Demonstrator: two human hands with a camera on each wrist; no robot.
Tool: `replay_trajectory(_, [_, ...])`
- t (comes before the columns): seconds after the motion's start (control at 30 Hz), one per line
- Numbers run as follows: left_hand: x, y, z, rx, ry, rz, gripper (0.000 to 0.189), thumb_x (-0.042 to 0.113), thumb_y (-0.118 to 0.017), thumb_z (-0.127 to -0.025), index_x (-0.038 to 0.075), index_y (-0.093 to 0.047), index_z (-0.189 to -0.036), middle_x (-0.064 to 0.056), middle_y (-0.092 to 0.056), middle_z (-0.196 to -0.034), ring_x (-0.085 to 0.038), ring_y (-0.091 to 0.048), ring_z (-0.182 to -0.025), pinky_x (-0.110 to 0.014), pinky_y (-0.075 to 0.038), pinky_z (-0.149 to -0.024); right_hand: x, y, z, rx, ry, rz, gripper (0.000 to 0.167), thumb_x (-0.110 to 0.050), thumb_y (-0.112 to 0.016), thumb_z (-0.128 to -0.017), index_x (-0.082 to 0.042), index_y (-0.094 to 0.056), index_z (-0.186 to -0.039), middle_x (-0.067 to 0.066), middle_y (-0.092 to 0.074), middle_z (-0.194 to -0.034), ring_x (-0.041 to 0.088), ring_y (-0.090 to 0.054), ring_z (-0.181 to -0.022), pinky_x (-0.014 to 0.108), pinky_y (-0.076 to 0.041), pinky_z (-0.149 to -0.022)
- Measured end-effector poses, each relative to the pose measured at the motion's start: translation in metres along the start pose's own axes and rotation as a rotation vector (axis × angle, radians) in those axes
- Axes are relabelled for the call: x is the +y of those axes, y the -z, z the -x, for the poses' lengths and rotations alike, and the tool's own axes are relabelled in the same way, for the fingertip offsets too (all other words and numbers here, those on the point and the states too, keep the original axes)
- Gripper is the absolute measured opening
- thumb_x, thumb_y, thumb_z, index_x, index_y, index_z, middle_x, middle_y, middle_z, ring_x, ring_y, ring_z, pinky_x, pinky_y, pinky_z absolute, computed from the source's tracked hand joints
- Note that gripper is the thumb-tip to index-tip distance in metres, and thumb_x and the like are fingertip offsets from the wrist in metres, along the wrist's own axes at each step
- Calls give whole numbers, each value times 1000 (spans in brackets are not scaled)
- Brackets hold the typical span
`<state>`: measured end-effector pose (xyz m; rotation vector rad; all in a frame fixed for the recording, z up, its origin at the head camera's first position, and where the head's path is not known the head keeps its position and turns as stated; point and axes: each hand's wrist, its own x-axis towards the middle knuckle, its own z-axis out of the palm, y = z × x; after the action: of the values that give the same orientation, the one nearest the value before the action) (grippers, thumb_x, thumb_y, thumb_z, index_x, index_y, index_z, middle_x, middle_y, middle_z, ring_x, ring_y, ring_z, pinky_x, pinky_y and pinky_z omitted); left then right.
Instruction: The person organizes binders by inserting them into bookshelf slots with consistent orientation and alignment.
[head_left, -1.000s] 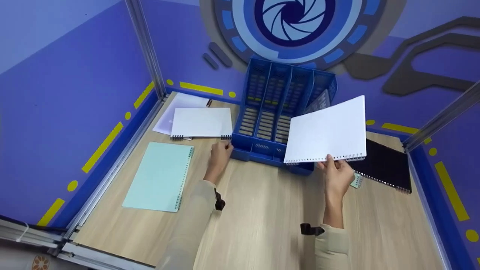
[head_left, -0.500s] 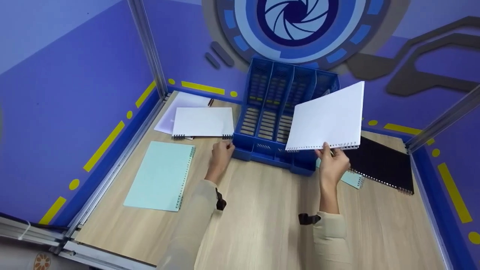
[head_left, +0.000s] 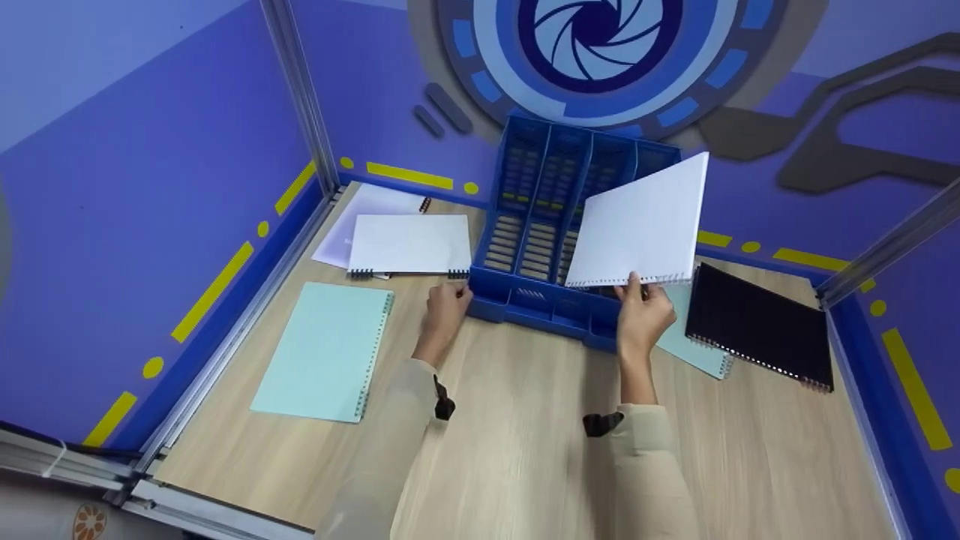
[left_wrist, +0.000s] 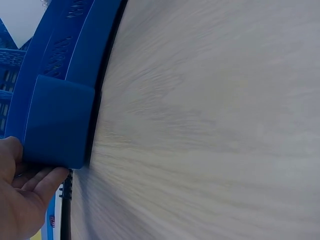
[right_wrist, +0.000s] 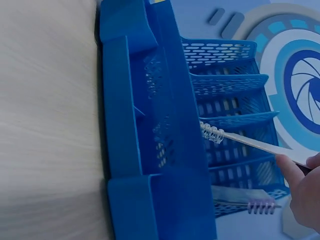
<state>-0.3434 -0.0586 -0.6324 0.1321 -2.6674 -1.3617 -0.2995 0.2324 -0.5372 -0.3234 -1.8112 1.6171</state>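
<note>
A blue desk file organizer (head_left: 536,304) with upright compartments stands at the back of the table. My left hand (head_left: 445,307) holds its front left corner; in the left wrist view the thumb and fingers lie at that corner. With thumb and fingers my right hand (head_left: 643,315) pinches a white spiral notebook (head_left: 637,225) at its bound edge. The notebook is raised and tilted, overlapping the organizer's right compartments in the head view. In the right wrist view its spiral (right_wrist: 212,132) is over the compartments, near a divider. Another notebook with a purple spiral (right_wrist: 262,206) stands in the end compartment.
At left lie a mint notebook (head_left: 322,352), a white notebook (head_left: 411,244) and a lilac notebook (head_left: 352,210) partly under it. To the right, a black notebook (head_left: 761,326) lies near another mint notebook (head_left: 690,345). Metal frame posts (head_left: 300,97) and walls enclose the table.
My right hand has moved up and leftward with the white notebook, which is now farther over the organizer and uncovers the black and mint notebooks. My left hand stays at the organizer's corner.
</note>
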Motion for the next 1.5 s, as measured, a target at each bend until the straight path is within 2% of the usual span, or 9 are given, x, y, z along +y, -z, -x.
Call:
replay_trajectory(0.13, [2,1,-1,-16,-41,20,34,16,-60,-100,18,-46,-69,8,-38,-68,-11,-38,-61,-31,-29,-57,4,-3,0,-39,-38,-32,25,-5,-64,-99,15,-68,-114,29,-70,-110,41,-72,-97,28,-58,-76])
replay_trajectory(0.27, [1,2,-1,-17,-41,10,32,17,-61,-100,19,-49,-71,8,-41,-69,-11,-40,-63,-30,-31,-57,4,-6,0,-105,-84,-53,28,-6,-62,-100,15,-66,-118,31,-68,-114,41,-70,-102,31,-58,-82])
replay_trajectory(0.6, [-1,2,-3,-15,-29,26,33,16,-61,-100,18,-48,-70,7,-40,-69,-11,-39,-62,-31,-30,-57,-3,-15,-5,-235,-38,121,26,-4,-58,-101,14,-67,-118,29,-69,-114,37,-72,-99,20,-57,-76])
replay_trajectory(0.73, [0,2,-3,0,-16,0,31,17,-62,-99,18,-52,-70,8,-46,-71,-11,-43,-64,-31,-32,-57,-5,-21,-8,-252,-3,154,25,-4,-59,-100,13,-68,-117,29,-69,-114,38,-73,-98,23,-57,-77])
replay_trajectory(0.97, [0,1,-2,7,-6,-29,29,18,-61,-97,20,-52,-69,8,-49,-72,-12,-45,-64,-31,-32,-56,2,-35,-13,-231,65,321,22,-6,-61,-99,8,-73,-110,24,-73,-106,33,-75,-89,19,-56,-70])
replay_trajectory(1.1, [-1,3,-2,12,-18,-25,31,17,-61,-97,19,-50,-68,7,-45,-70,-12,-43,-64,-31,-30,-56,7,-49,-17,-219,80,333,20,-5,-62,-97,9,-74,-105,25,-74,-101,33,-76,-86,23,-58,-70])
replay_trajectory(1.27, [-1,3,-3,2,9,-19,31,18,-60,-97,19,-50,-68,7,-44,-71,-13,-43,-63,-31,-32,-57,14,-61,-26,-237,84,348,20,-6,-61,-98,8,-75,-103,24,-74,-96,34,-75,-83,17,-52,-63])
replay_trajectory(1.43, [2,0,-2,2,24,-29,27,19,-61,-97,20,-57,-71,5,-53,-78,-14,-49,-68,-32,-35,-58,21,-64,-37,-248,89,419,20,-7,-61,-98,7,-75,-97,24,-75,-89,36,-74,-79,35,-55,-68])
replay_trajectory(1.5, [3,0,-2,7,17,-25,27,18,-61,-97,20,-56,-71,6,-52,-77,-13,-48,-67,-32,-35,-57,23,-65,-42,-255,59,421,21,-8,-61,-99,7,-75,-96,24,-74,-90,36,-75,-81,32,-55,-68])
